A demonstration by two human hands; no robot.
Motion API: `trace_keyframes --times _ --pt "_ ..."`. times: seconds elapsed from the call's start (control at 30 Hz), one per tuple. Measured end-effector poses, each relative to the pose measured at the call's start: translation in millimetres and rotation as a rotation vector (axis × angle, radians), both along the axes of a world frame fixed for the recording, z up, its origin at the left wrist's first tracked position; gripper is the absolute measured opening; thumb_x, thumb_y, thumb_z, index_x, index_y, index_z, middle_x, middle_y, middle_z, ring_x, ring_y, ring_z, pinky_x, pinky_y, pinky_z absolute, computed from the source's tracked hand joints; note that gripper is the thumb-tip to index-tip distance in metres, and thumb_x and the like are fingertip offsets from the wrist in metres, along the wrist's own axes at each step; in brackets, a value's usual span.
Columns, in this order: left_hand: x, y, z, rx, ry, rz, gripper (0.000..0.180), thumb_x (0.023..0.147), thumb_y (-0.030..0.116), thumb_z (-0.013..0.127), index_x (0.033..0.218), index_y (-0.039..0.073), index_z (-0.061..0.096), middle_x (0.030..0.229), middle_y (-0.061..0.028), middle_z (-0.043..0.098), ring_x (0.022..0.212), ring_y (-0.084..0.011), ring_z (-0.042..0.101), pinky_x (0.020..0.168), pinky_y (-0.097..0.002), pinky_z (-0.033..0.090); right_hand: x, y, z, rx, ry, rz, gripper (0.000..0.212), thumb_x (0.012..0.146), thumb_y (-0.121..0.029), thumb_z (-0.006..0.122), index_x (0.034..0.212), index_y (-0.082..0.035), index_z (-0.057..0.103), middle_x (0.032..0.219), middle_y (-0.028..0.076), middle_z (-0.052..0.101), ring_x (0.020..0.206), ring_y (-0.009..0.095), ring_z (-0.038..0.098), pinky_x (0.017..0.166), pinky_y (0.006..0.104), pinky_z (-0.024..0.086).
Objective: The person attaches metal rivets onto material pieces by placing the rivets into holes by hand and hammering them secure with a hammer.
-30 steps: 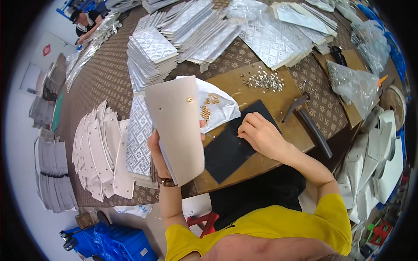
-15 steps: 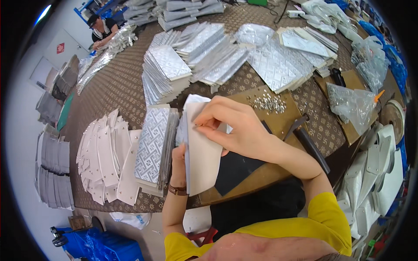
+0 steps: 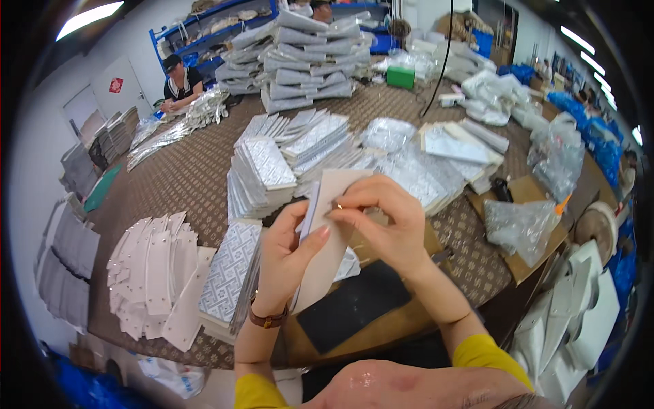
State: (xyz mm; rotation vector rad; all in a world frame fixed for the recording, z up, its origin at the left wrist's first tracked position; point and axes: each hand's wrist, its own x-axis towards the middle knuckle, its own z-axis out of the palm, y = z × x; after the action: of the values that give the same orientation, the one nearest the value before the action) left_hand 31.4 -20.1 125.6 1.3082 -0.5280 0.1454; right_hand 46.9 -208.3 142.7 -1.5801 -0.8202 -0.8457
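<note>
Panel (image 3: 331, 253): one, left fingers (image 3: 308, 247); fitting (image 3: 338, 206): one, right fingers (image 3: 362, 196).

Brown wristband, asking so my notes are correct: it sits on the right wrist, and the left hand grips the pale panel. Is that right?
Not quite: the head view shows the brown wristband on the left wrist. The left hand does grip the pale panel.

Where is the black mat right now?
In the head view, the black mat lies low, slightly right of centre, on the brown board below the right hand.
</note>
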Motion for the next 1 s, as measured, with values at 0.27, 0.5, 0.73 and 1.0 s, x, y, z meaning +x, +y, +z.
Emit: trace_keyframes --times 0.27,0.5,0.73,1.0 --pt "-2 -10 -7 -0.074 0.081 -0.064 0.039 0.104 0.005 0.066 0.141 -0.003 0.056 0.128 -0.0068 0.068 0.107 -0.009 0.067 0.088 -0.0252 0.056 6 -9 4 0.072 0.045 0.027 0.02 0.077 0.008 0.084 0.095 0.001 0.078 0.099 0.011 0.071 0.086 0.017 0.068 0.074 0.0279 0.055" --pt "-4 -11 -4 -0.103 0.134 -0.109 0.042 0.104 0.008 0.068 0.142 -0.003 0.056 0.125 -0.0064 0.069 0.106 -0.0097 0.067 0.088 -0.0252 0.056 5 -8 3 0.074 0.03 0.019 0.022 0.075 0.006 0.086 0.095 -0.001 0.08 0.096 0.008 0.07 0.086 0.016 0.067 0.074 0.0276 0.053" --pt "-6 -10 -1 -0.1 0.109 -0.008 0.038 0.104 0.009 0.068 0.139 -0.002 0.058 0.12 -0.0052 0.07 0.101 -0.0086 0.067 0.086 -0.0244 0.056 8 -6 2 0.007 -0.056 -0.038 0.023 0.074 0.002 0.089 0.095 -0.003 0.081 0.094 0.006 0.068 0.085 0.016 0.066 0.073 0.0269 0.051" --pt "-3 -6 -2 -0.074 0.055 0.032 0.025 0.104 0.011 0.069 0.126 -0.002 0.064 0.109 -0.0034 0.072 0.09 -0.0058 0.067 0.075 -0.0214 0.055 6 -1 -1 -0.016 -0.046 -0.027 0.023 0.074 0.001 0.089 0.095 -0.003 0.081 0.094 0.006 0.068 0.085 0.016 0.066 0.073 0.027 0.05"
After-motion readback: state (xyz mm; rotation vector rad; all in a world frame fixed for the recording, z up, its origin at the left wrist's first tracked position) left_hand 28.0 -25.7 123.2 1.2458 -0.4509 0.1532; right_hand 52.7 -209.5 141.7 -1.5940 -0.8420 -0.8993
